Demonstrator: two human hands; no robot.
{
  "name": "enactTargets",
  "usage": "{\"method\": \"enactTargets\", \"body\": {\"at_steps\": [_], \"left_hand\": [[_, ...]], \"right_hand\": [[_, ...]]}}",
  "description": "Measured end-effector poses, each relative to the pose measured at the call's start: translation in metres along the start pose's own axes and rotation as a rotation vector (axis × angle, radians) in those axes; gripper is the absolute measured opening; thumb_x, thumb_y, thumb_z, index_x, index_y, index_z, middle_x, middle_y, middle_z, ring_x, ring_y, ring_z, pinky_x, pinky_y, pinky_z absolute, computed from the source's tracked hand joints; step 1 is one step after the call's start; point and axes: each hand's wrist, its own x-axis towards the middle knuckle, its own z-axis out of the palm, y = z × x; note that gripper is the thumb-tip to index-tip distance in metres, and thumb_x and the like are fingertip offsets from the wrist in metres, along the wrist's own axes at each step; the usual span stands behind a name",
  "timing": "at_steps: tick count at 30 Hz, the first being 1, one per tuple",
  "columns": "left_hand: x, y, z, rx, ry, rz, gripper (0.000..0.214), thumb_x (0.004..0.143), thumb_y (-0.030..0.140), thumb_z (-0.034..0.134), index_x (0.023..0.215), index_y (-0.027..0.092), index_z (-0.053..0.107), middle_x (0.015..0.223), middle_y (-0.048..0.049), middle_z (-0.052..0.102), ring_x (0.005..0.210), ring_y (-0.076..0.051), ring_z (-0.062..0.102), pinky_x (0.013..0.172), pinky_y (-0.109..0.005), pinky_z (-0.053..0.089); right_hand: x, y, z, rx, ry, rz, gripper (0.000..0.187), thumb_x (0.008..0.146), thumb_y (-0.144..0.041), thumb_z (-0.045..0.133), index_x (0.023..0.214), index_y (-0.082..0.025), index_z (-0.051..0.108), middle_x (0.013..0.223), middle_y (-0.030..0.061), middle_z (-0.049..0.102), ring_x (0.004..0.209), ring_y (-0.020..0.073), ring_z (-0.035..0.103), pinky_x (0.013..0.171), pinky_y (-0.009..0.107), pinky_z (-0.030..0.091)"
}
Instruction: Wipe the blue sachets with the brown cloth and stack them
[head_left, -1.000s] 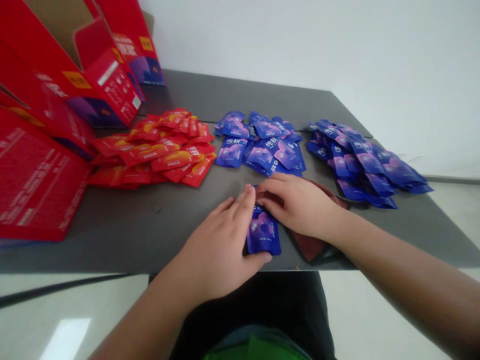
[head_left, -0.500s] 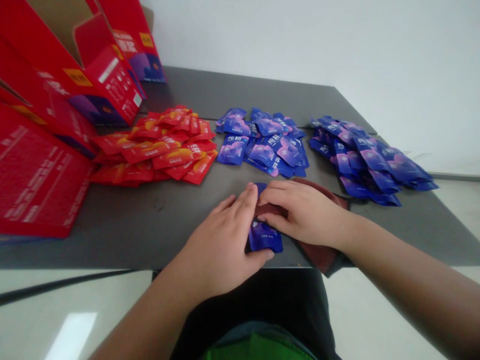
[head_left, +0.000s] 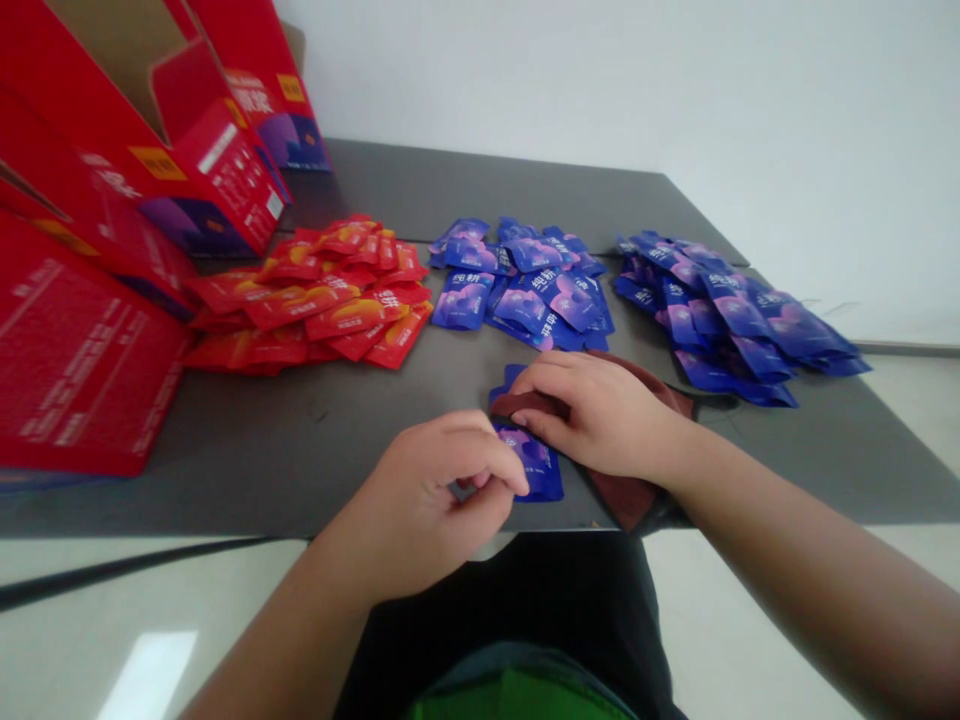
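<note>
A blue and purple sachet (head_left: pixel 541 470) lies flat near the front edge of the table, its middle covered by a brown cloth (head_left: pixel 525 403). My right hand (head_left: pixel 600 410) is closed around a fold of this cloth and presses it on the sachet; the rest of the cloth spreads under my wrist. At the sachet's left edge, my left hand (head_left: pixel 450 490) is curled, with thumb and forefinger pinched together against the sachet's side. The fingertips partly hide that edge.
Red sachets (head_left: pixel 330 300) are heaped at the left, beside red cartons (head_left: pixel 82 350), one with its top open. Behind my hands sits a pile of blue sachets (head_left: pixel 525 280), and a second blue pile (head_left: pixel 727 310) lies to the right. A white wall (head_left: pixel 525 80) stands behind the grey table (head_left: pixel 315 430).
My left hand has gone from lying flat over the sachet's left side to a curled pinch, lower and slightly left. My right hand has shifted slightly left with the cloth.
</note>
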Motion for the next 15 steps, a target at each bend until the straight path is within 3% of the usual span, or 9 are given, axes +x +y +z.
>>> {"method": "enactTargets", "body": {"at_steps": [7, 15], "left_hand": [[-0.0015, 0.0037, 0.0012, 0.027, 0.002, -0.055, 0.029, 0.077, -0.006, 0.062, 0.083, 0.022, 0.061, 0.077, 0.0080, 0.054, 0.070, -0.009, 0.052, 0.066, -0.023, 0.040], [-0.0012, 0.0050, 0.0022, 0.045, 0.002, -0.099, 0.026, 0.078, -0.001, 0.063, 0.082, 0.023, 0.055, 0.077, 0.0072, 0.055, 0.070, -0.010, 0.051, 0.064, -0.024, 0.040]], "right_hand": [[-0.0002, -0.0012, -0.0010, -0.004, -0.011, 0.000, 0.019, 0.108, -0.034, 0.062, 0.118, -0.023, 0.074, 0.116, 0.0079, 0.075, 0.112, 0.0270, 0.069, 0.101, 0.042, 0.051], [-0.0014, -0.0008, -0.0009, -0.002, -0.008, 0.008, 0.021, 0.108, -0.035, 0.062, 0.121, -0.023, 0.074, 0.119, 0.0086, 0.076, 0.113, 0.0272, 0.069, 0.100, 0.042, 0.051]]}}
